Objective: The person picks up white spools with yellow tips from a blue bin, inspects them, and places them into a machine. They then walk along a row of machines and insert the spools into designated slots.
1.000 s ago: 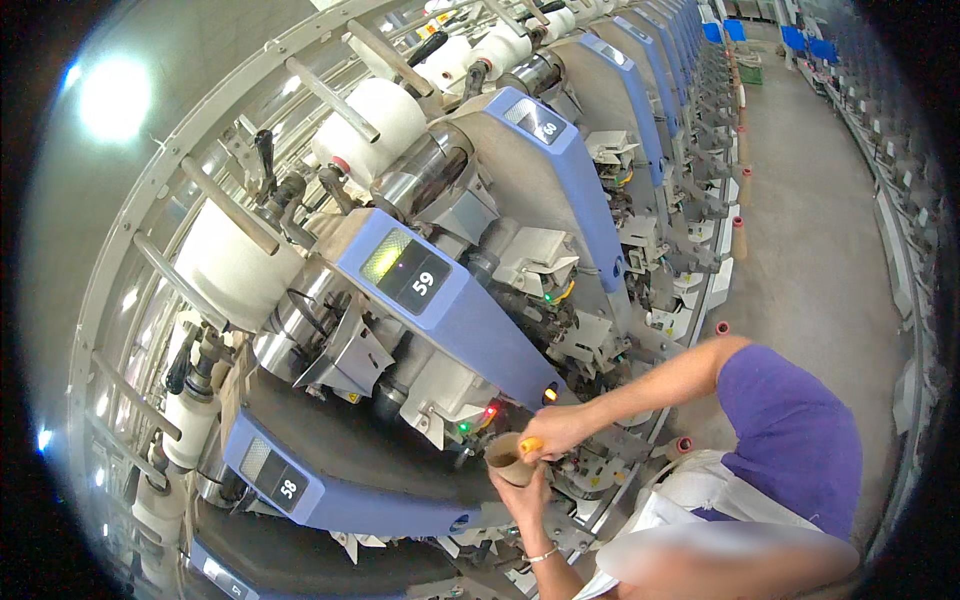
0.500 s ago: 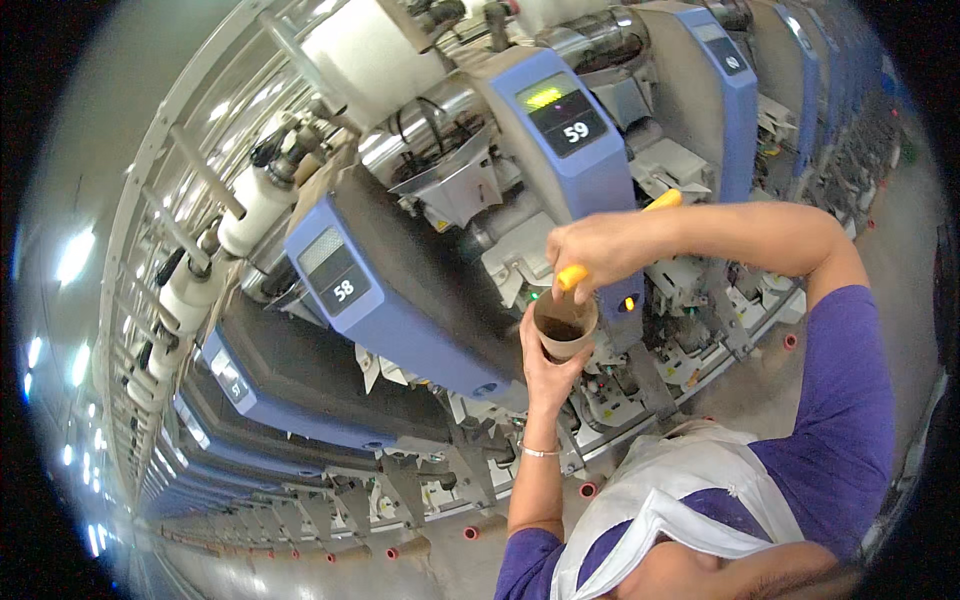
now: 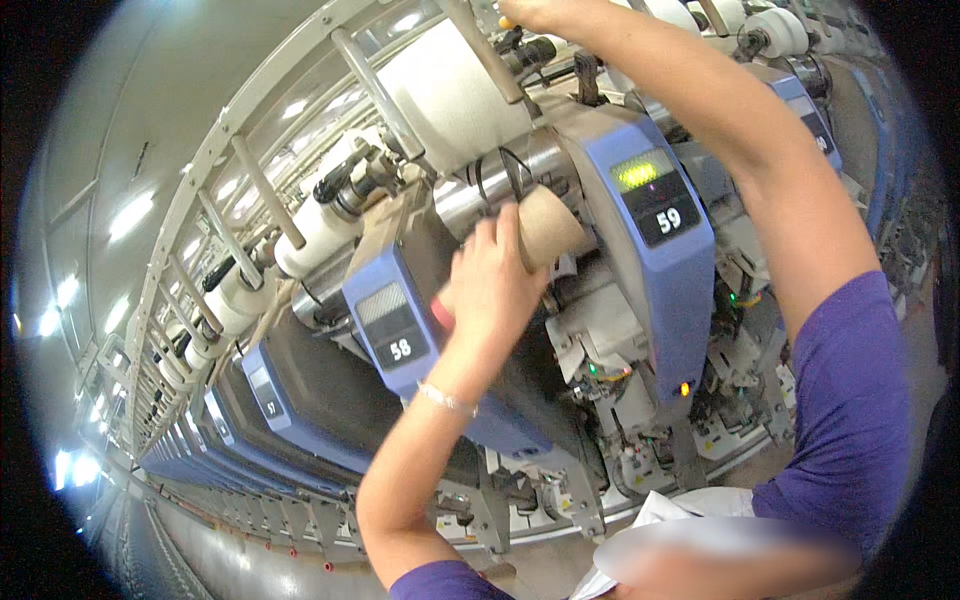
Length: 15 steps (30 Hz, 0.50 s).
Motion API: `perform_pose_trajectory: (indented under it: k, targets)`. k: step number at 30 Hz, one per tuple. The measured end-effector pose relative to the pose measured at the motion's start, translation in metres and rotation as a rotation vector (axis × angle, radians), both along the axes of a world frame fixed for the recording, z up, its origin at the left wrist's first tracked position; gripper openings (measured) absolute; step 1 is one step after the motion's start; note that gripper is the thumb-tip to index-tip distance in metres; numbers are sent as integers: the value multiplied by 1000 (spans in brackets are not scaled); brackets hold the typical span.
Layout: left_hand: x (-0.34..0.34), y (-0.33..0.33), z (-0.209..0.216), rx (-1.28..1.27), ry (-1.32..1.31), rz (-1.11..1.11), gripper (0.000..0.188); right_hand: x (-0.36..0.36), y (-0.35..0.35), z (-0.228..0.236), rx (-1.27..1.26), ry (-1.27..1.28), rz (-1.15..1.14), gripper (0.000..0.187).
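Note:
My left hand (image 3: 495, 275), with a bracelet at the wrist, is wrapped round a tan cardboard yarn cone (image 3: 550, 228). The cone lies tilted, its wide end up and to the right, its red narrow tip low on the left. It is in front of the shiny metal drum (image 3: 465, 205), under a large white yarn package (image 3: 450, 95). My right hand (image 3: 535, 14) reaches up to the top edge, where the frame cuts most of it off. A bit of a yellow handle (image 3: 506, 22) shows at its fingers; the rest of that tool is hidden.
A row of blue-fronted winding units (image 3: 645, 210) with small displays runs from far left to right. A metal rail (image 3: 235, 120) with rods and more white packages (image 3: 315, 235) runs above. Red-ended cones (image 3: 328, 566) stick out low along the machine.
The cone has gone from upright below both hands to tilted up by the drum in my left hand. My right hand has left the cone's mouth and risen to the top edge.

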<state>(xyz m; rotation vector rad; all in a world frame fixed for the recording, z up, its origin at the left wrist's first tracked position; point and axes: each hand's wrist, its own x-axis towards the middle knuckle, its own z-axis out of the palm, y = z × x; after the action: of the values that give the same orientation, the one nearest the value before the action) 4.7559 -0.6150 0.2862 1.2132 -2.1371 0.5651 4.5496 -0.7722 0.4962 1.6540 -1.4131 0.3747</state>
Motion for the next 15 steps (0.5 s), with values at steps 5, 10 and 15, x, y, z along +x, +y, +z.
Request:
perform_pose_trajectory:
  k: [5,10,15]
  targets:
    - [-21,-83,57,-73,28,48,62,-29,-16,11,15,79,84,19]
    - [-27,-140,83,-205,2,49,61,-59,2,-7,-110,-10,280,14]
    - [-34,-207,112,-237,-135,68,57,-58,36,-31,-104,81,321,15]
